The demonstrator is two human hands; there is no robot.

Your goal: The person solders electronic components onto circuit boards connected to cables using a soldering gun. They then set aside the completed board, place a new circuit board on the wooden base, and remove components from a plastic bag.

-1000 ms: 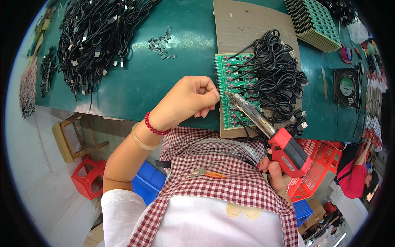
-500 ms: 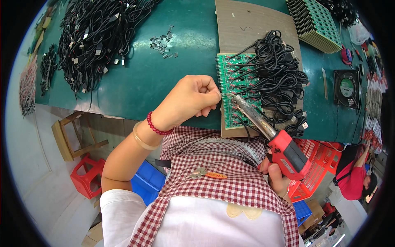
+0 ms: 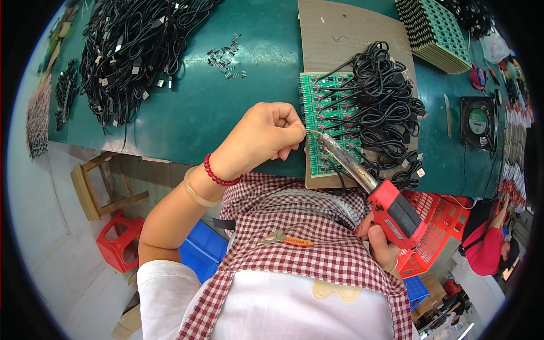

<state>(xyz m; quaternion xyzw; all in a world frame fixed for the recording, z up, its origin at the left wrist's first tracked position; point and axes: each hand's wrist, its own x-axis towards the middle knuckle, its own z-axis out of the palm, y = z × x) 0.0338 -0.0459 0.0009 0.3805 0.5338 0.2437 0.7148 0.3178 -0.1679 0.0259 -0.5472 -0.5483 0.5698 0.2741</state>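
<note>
My right hand [image 3: 381,242] grips a soldering iron [image 3: 352,164] by its red and black handle. The iron slants up and left, its tip by the left edge of a green circuit board panel [image 3: 328,93]. Right at that edge, close to the tip, the fingers of my left hand [image 3: 271,131] are pinched together; what they hold, if anything, is hidden. Small pins stick out along the panel's left side above my fingers. Black cables [image 3: 382,107] run from the panel into coiled bundles at its right. Panel and cables rest on a brown board [image 3: 357,28].
Loose small pin headers [image 3: 226,59] lie on the green table [image 3: 255,34]. A big heap of black cables [image 3: 141,56] is at far left. Stacked circuit panels [image 3: 433,37] and a black fan [image 3: 479,123] stand to the right. A red basket [image 3: 439,224] sits below the table edge.
The soldering iron has shifted slightly left, bringing its tip nearer my left fingertips. My left hand stays almost still, pinched as before.
</note>
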